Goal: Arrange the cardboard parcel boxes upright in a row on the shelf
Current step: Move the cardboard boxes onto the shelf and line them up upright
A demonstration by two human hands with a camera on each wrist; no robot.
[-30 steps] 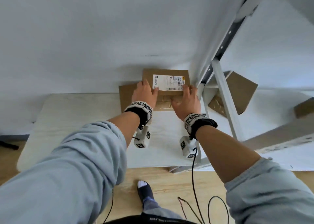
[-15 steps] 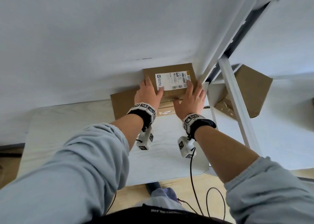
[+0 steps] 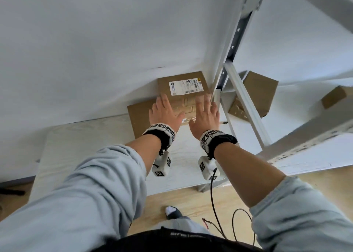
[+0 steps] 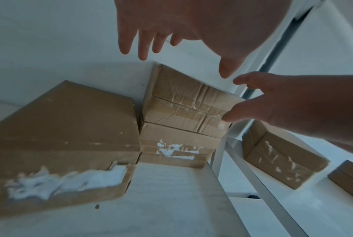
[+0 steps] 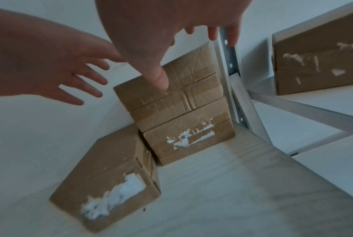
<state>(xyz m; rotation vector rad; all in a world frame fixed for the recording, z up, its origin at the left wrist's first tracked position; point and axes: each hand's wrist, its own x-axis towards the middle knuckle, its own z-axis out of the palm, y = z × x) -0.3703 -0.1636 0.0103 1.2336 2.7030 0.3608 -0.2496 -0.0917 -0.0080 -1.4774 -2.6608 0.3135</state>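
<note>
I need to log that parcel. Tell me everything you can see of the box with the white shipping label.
The labelled box is brown cardboard, stacked on a second box against the wall, beside the metal shelf post. A white barcode label sits on its upper face; its front is sealed with wrinkled clear tape over the flap seam. Both hands, left hand and right hand, hover open before it, not gripping.

White wall, pale wooden floor.
</note>
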